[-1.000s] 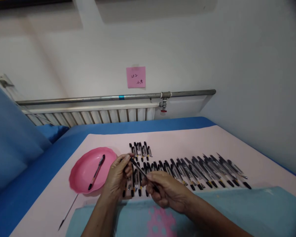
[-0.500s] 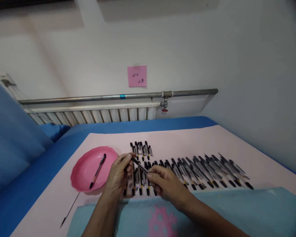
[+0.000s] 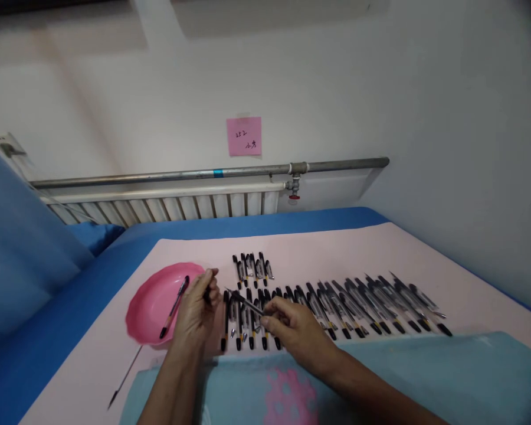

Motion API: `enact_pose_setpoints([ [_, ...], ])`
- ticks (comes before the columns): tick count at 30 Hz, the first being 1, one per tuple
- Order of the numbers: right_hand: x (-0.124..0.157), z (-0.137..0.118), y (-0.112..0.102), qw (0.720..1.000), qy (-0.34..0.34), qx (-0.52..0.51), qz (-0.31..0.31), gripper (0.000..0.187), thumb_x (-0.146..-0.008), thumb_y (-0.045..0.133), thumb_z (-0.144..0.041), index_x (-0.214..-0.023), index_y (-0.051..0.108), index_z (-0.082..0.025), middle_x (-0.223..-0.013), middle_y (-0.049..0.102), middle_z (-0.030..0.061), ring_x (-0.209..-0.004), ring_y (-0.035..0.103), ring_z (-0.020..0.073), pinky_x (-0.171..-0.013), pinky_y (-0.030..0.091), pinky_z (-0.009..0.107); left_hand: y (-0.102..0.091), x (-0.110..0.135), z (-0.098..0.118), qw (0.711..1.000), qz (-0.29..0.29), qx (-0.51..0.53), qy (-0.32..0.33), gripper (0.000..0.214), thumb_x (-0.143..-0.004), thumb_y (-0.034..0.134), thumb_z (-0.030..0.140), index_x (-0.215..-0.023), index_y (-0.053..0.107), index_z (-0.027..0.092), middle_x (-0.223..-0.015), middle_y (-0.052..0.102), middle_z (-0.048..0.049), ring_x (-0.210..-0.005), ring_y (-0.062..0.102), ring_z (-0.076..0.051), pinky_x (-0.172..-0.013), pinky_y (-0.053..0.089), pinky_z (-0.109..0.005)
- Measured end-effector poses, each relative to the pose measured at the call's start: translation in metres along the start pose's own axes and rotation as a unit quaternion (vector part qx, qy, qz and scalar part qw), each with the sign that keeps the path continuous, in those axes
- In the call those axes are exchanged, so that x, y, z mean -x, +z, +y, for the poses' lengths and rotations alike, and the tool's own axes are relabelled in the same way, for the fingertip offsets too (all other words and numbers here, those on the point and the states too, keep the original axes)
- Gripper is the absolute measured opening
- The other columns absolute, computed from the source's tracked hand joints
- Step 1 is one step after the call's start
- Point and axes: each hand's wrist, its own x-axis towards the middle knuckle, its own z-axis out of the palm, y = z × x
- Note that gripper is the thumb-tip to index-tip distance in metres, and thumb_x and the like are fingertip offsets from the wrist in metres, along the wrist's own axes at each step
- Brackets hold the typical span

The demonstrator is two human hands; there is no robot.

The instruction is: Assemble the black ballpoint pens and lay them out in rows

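My right hand (image 3: 292, 327) pinches a black pen (image 3: 244, 301) near its middle, its tip pointing up and left over the pen rows. My left hand (image 3: 197, 313) has its fingers curled together next to the pink dish (image 3: 147, 307); a small dark piece shows at the fingertips, too small to name. A long row of black pens (image 3: 358, 307) lies on the pink sheet (image 3: 336, 254), with a short row of pen parts (image 3: 252, 267) behind it. One assembled pen (image 3: 175, 306) rests in the dish.
A thin refill (image 3: 124, 379) lies on the sheet at the lower left. A light blue cloth (image 3: 425, 378) with a pink pattern covers the near edge. Blue bedding surrounds the sheet. A radiator (image 3: 168, 206) and pipe run along the wall under a pink note (image 3: 243, 136).
My hands have come apart: the left has pulled away leftward toward the dish, off the pen's tip. The right hand still holds the pen, lowered slightly over the rows.
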Motion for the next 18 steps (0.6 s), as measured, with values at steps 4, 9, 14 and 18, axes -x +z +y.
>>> enact_pose_setpoints([
  [4,-0.001,0.003,0.0,0.999,0.013,-0.04,0.0,0.013,-0.077,0.05,-0.029,-0.072,0.052,-0.018,-0.053,0.045,-0.0046,-0.045,0.039,0.0068,-0.043,0.03,0.019,-0.005,-0.003,0.011,0.999,0.038,0.021,0.015,0.012,-0.062,0.066,0.013,-0.071,0.059,0.011,-0.063,0.052,-0.0005,-0.05,0.045,-0.006,-0.038,0.03,-0.015],
  [9,-0.002,0.003,0.0,0.996,0.023,-0.086,-0.025,0.013,-0.078,0.049,-0.029,-0.072,0.049,-0.018,-0.052,0.044,-0.0062,-0.04,0.037,0.0054,-0.041,0.029,0.018,0.006,0.012,-0.002,0.993,-0.042,-0.078,-0.076,0.022,-0.064,0.068,0.017,-0.084,0.064,0.01,-0.064,0.052,-0.0015,-0.05,0.045,-0.006,-0.038,0.03,-0.015],
  [14,-0.001,0.003,0.002,0.997,0.024,-0.064,-0.04,0.014,-0.079,0.047,-0.03,-0.071,0.05,-0.018,-0.052,0.044,-0.006,-0.042,0.039,0.0063,-0.043,0.029,0.019,0.011,0.014,-0.012,0.992,-0.057,-0.101,-0.052,0.019,-0.065,0.07,0.024,-0.076,0.065,0.01,-0.057,0.049,-0.0007,-0.047,0.042,-0.005,-0.037,0.026,-0.015],
  [18,0.0,0.001,-0.004,0.995,-0.055,0.075,-0.045,0.013,-0.077,0.051,-0.025,-0.068,0.058,-0.017,-0.064,0.051,-0.0007,-0.059,0.048,0.0107,-0.054,0.036,0.021,-0.01,-0.001,0.01,0.997,0.045,-0.054,0.043,0.017,-0.062,0.071,0.02,-0.073,0.062,0.011,-0.057,0.051,0.0004,-0.047,0.042,-0.005,-0.036,0.027,-0.014],
])
